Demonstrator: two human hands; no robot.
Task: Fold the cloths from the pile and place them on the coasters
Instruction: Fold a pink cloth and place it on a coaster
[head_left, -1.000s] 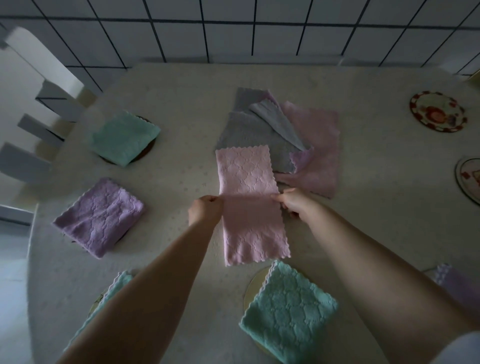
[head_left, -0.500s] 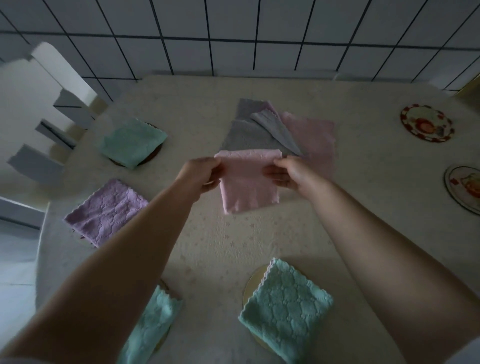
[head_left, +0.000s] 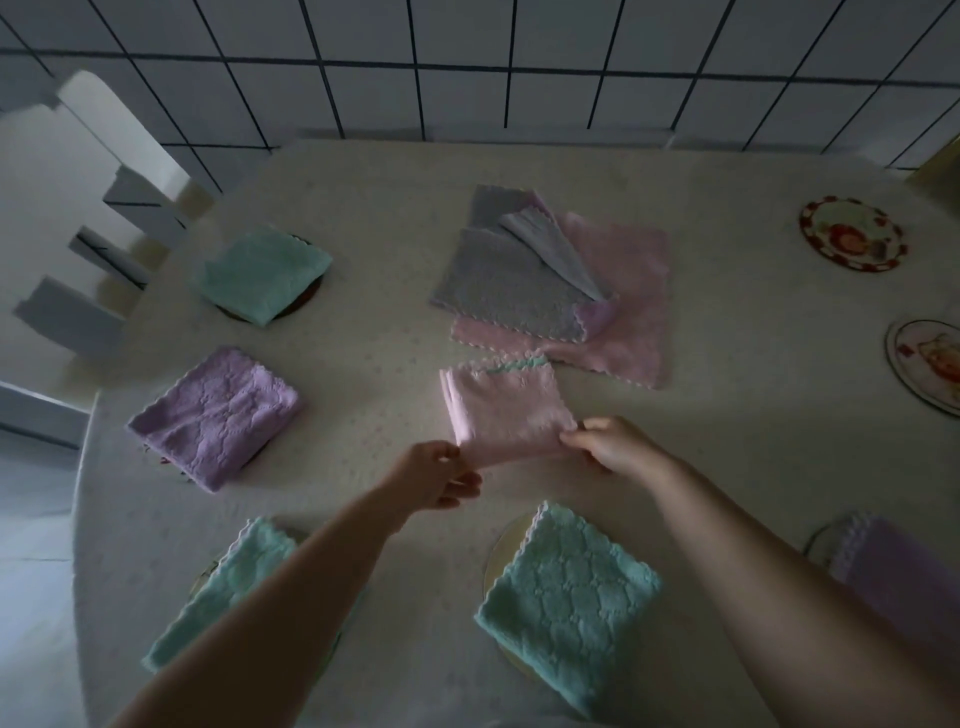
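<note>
Pink terry, folded to a small square, the pink cloth (head_left: 506, 410) lies on the tabletop (head_left: 363, 171) between both sets of fingers. The left hand (head_left: 436, 475) pinches its near-left corner, the right hand (head_left: 608, 447) its near-right. Best to keep the edges lined up, lift evenly, and carry it to the bare coaster (head_left: 852, 240) far right.

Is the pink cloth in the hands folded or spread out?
Folded. The pink cloth is a small layered square with edges doubled at the far side, held at its near corners by the left hand and right hand.
</note>
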